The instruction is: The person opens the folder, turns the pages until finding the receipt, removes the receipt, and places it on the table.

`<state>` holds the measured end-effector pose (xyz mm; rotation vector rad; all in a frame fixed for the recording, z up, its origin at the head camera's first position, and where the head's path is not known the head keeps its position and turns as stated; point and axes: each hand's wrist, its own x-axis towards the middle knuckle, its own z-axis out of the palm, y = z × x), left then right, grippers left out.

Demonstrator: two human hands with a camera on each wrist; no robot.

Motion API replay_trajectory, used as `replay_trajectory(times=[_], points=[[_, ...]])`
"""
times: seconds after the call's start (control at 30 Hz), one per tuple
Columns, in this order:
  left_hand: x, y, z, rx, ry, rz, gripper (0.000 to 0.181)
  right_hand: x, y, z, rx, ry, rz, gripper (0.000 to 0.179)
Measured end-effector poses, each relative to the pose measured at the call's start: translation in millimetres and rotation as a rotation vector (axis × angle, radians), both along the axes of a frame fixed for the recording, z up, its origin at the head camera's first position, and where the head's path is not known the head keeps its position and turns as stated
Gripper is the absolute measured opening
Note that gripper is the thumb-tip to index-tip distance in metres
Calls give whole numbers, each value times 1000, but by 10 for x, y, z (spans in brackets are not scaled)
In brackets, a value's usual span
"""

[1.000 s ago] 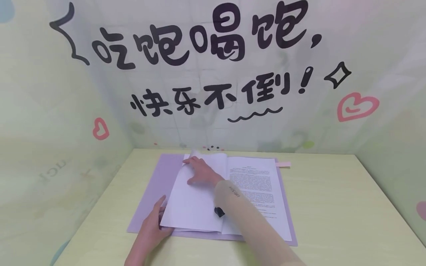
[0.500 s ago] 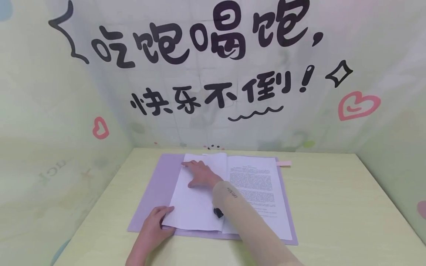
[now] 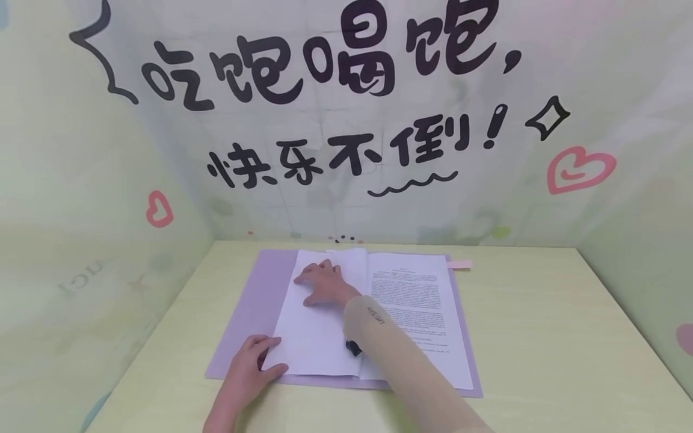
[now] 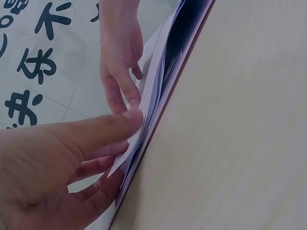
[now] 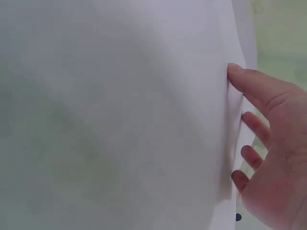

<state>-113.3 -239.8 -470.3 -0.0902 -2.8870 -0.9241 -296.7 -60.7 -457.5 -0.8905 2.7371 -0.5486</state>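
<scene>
Purple folder (image 3: pixel 260 300) spread flat on table (image 3: pixel 541 337), likely so both hands reach pages. Right hand (image 3: pixel 327 285), fingers apart and bent, rests on blank page (image 3: pixel 314 343) left of printed page (image 3: pixel 406 291), seemingly keeping sheet down. Left hand (image 3: pixel 250 368) curls round its near-left corner, probably steadying. Since half second ago: right fingertips drawn nearer person; left thumb now atop near edge.

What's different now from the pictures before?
The right hand moved a little nearer the person, across the left-hand page, and its fingers are more bent. The left hand brought its fingers over that page's near corner. The bit of paper that stuck up at the far edge went down. The purple folder, printed page and pink tab stayed put.
</scene>
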Motion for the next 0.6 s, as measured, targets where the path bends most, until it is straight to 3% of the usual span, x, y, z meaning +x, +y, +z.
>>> replay_trajectory(times=[0.23, 0.4, 0.6], points=[[21, 72, 34, -80, 3, 27, 50, 51, -2, 73, 68, -38, -15, 54], [23, 136, 100, -133, 6, 7, 49, 53, 19, 89, 71, -50, -17, 56], [9, 141, 122, -89, -64, 5, 48, 53, 15, 54, 92, -42, -12, 56]])
